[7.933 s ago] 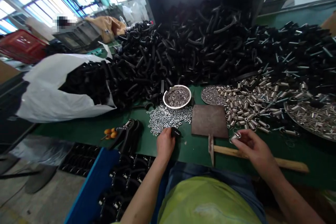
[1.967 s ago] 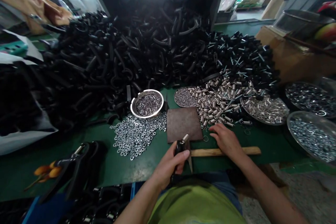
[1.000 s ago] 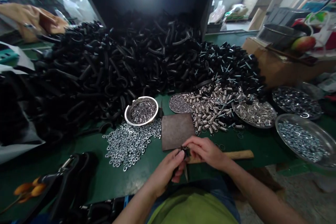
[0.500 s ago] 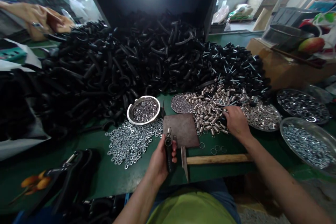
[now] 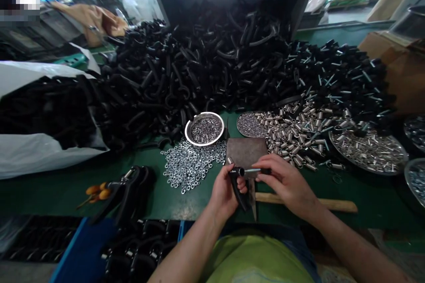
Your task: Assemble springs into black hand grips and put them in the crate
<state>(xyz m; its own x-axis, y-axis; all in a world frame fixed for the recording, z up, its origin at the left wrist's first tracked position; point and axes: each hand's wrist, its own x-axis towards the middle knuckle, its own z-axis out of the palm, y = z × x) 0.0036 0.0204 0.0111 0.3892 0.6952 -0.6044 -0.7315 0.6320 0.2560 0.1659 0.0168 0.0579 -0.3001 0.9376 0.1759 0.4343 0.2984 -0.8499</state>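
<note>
An assembly workshop: heaped black handles (image 5: 215, 57), springs (image 5: 299, 128), washers (image 5: 189, 166).

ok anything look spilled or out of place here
Springs sprawl loose over the table, and washers lie heaped bare beside the bowl. Orange fruits sit among parts at the left. The grip in the left hand and pin in the right hand look normal.

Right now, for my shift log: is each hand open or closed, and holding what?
Left hand: closed on the black handle piece.
Right hand: closed, fingertips pinching a metal pin whose tip meets the handle piece's top end.
</note>
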